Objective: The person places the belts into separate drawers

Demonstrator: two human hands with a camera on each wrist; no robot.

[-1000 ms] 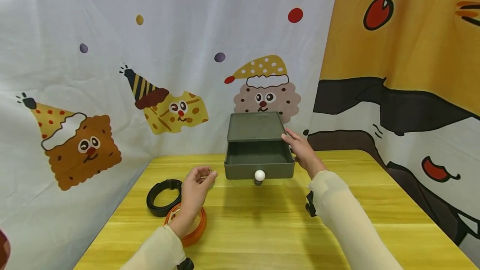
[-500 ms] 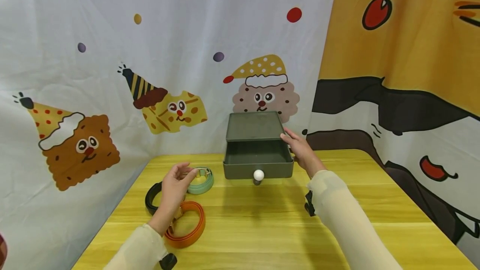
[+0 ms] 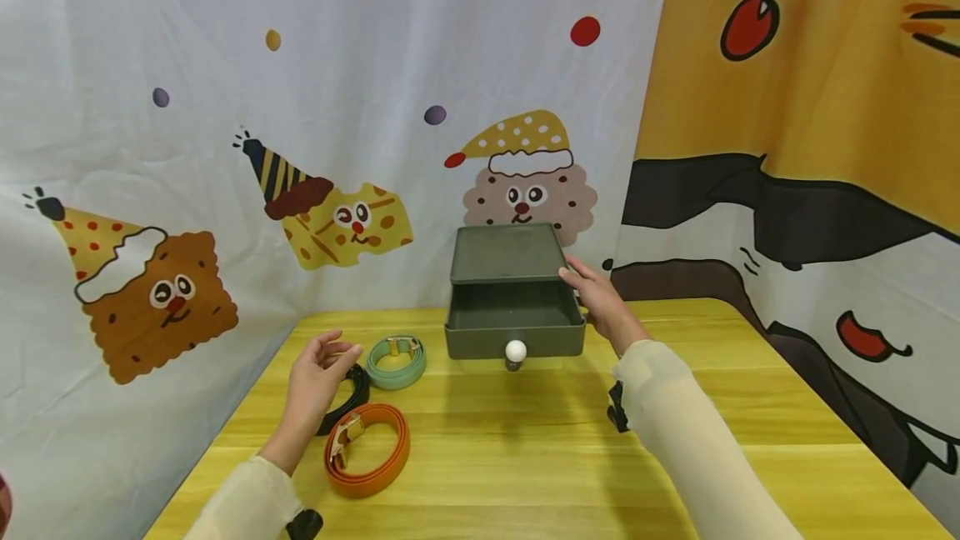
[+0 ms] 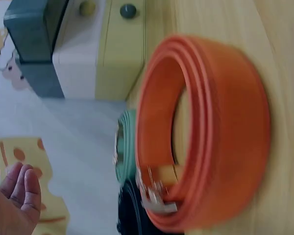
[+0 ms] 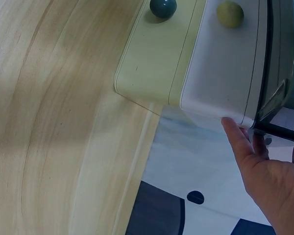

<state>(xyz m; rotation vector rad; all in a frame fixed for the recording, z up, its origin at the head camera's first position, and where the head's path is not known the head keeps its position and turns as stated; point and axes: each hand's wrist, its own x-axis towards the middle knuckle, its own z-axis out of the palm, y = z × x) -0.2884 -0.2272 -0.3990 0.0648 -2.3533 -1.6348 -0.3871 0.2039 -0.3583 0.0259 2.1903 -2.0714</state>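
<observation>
Near our tabletop's point(image 3: 525, 457) left edge, orange belt point(image 3: 371, 484) seems springy, rim-graspable; left hand point(image 3: 315, 377) loose, empty; right hand point(image 3: 611, 308), straight-fingered, touches drawers point(image 3: 510, 253).

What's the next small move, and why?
I'd probably push the open drawer shut with the left hand: both look empty, the right hand touches the cabinet, and the green belt, black belt and orange belt lie on the table.

The drawer point(image 3: 480, 343) looks matt plastic, the tabletop point(image 3: 525, 457) smooth wood
</observation>
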